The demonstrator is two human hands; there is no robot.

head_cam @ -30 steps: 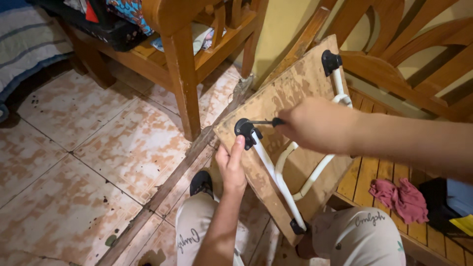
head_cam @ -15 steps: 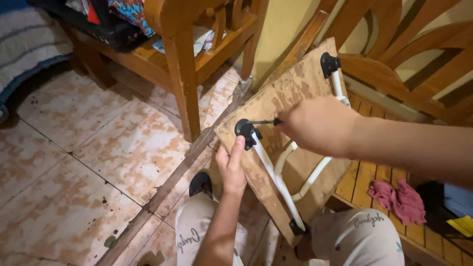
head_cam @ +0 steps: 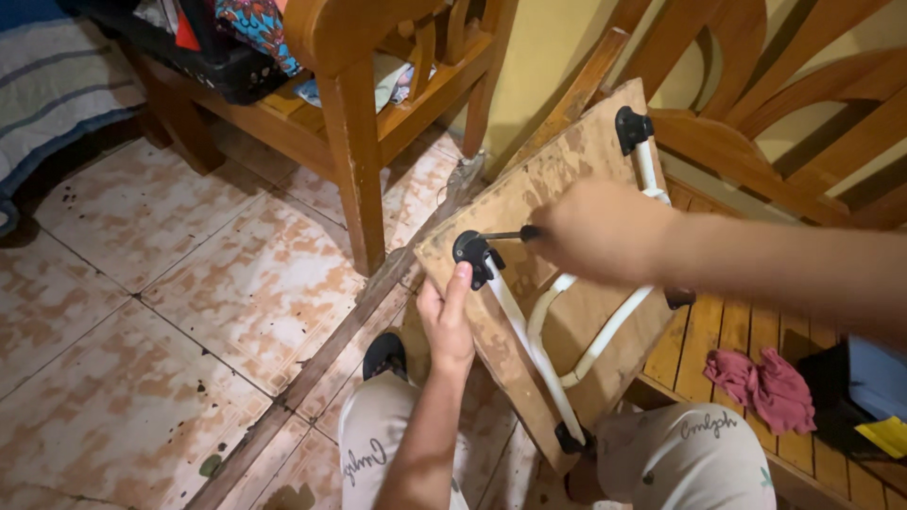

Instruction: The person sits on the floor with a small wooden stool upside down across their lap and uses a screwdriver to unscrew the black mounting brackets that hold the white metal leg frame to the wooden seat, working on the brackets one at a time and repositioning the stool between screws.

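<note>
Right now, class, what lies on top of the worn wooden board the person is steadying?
On the wooden board lies a white tube frame held by black brackets. The right hand drives a screwdriver into one; the left hand steadies the edge. The hand covers the frame's middle.

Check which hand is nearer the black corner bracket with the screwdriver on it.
Left. The left hand grips the board edge, thumb tip touching the black corner bracket. The right hand holds the screwdriver handle, a shaft's length away from it.
</note>
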